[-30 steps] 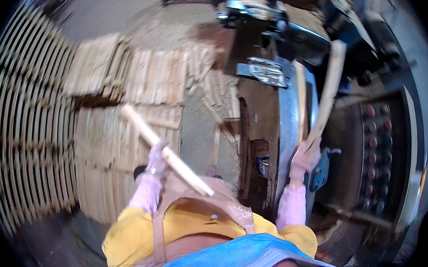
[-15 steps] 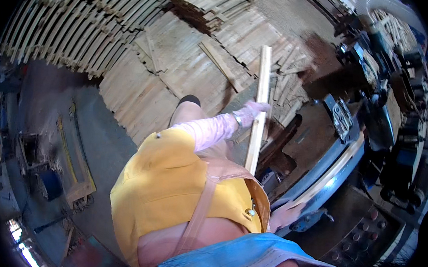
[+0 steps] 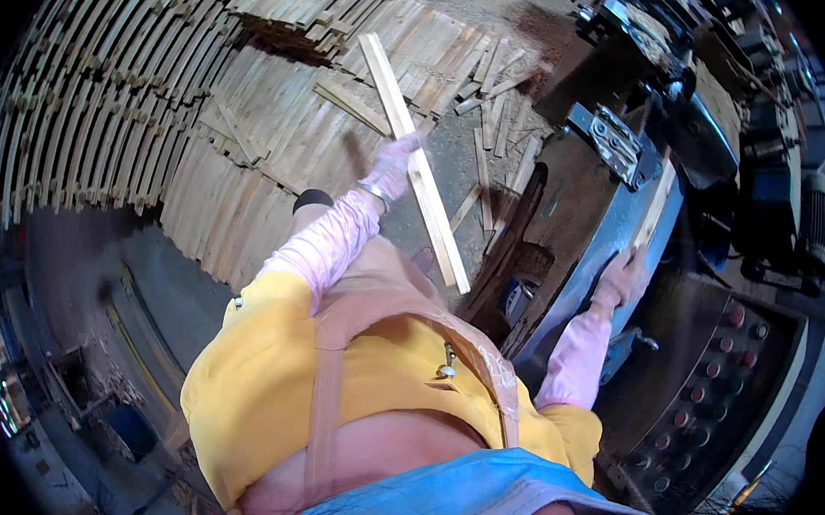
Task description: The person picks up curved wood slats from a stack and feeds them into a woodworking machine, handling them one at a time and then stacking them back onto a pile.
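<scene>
A wide fisheye view looks down over a person in a yellow top (image 3: 270,382), pink sleeves and a tan apron, standing in a woodworking shop.

Stacks of pale wooden slats (image 3: 108,102) fill the upper left, laid in long curved rows on the floor, with looser offcuts (image 3: 484,119) scattered near the top centre. On the right stands a large dark machine (image 3: 633,120) with a blue-grey metal bed, and below it sits a control panel (image 3: 721,365) with rows of round red and dark buttons.

The left hand (image 3: 392,165), in a light glove, is raised in front of the body and is closed around a long wooden slat (image 3: 415,157). This slat runs diagonally from the upper left, over the stacks, down toward the machine's near edge, held clear of the floor. The hand grips it near its middle.

The right hand (image 3: 622,277), also gloved, reaches out to the machine bed. It touches the lower end of a second, shorter wooden strip (image 3: 655,203) that lies along the bed and points away toward the machine's upper part. Its fingers curl on the strip's end, but it is not possible to tell whether they grip it or only press on it.
</scene>
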